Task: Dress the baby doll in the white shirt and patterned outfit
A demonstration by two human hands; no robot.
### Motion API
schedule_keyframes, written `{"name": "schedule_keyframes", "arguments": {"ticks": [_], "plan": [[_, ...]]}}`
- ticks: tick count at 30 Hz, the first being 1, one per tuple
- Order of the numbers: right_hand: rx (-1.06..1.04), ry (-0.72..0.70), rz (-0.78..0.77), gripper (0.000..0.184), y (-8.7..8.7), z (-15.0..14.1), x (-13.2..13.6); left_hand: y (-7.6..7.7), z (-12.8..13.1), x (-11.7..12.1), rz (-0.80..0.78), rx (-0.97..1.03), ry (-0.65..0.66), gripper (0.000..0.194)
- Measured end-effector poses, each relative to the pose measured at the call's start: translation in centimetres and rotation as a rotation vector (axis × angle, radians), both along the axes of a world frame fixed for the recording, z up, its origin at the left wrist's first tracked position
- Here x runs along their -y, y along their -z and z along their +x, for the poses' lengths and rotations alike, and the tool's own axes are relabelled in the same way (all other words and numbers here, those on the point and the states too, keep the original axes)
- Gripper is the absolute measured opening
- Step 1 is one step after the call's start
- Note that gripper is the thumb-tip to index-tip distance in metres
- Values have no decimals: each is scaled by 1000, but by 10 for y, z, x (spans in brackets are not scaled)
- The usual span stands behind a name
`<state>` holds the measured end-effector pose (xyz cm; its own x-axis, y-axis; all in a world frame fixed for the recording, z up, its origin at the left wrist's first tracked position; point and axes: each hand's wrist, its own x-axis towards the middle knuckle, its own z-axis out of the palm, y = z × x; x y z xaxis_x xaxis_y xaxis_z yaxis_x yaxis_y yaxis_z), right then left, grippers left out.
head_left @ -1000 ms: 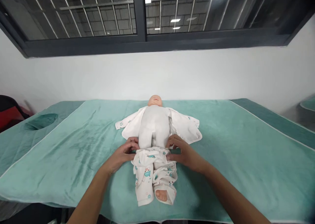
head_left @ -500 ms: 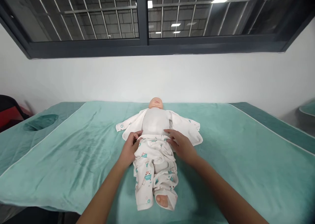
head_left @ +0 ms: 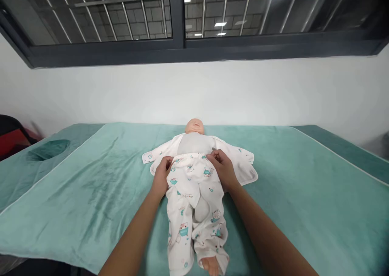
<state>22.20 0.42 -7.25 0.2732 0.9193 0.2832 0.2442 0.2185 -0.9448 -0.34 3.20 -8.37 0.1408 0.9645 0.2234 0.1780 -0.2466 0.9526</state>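
A baby doll point(head_left: 194, 126) lies on its back, its head toward the wall. White printed trousers point(head_left: 191, 170) cover its legs and reach up over the lower belly; one foot point(head_left: 210, 264) shows at a cuff. My left hand point(head_left: 163, 171) pinches the waistband at its left side. At the right side my right hand point(head_left: 223, 166) has its fingers closed on the same waistband. An open white jacket point(head_left: 243, 164) is spread under the doll, with its sleeves out to both sides. The grey torso point(head_left: 194, 143) is bare between the jacket's halves.
A green sheet point(head_left: 100, 187) covers the bed, which has an oval hole point(head_left: 48, 149) at the left. Behind it stands a white wall point(head_left: 194, 92) below a dark-framed barred window point(head_left: 179, 51). A red and black object point(head_left: 13, 140) is at the far left.
The waistband has moved up the torso, and the front of the trousers is stretched smoother. Both hands have moved up with it, the right one more. The view has shifted slightly.
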Motion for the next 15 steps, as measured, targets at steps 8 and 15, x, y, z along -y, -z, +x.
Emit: {"name": "schedule_keyframes", "arguments": {"ticks": [8, 15], "plan": [[94, -298, -24, 22, 5, 38, 7, 0, -3, -12, 7, 78, 15, 18], [341, -161, 9, 19, 0, 21, 13, -20, 4, -36, 88, -53, 252, 25]]}}
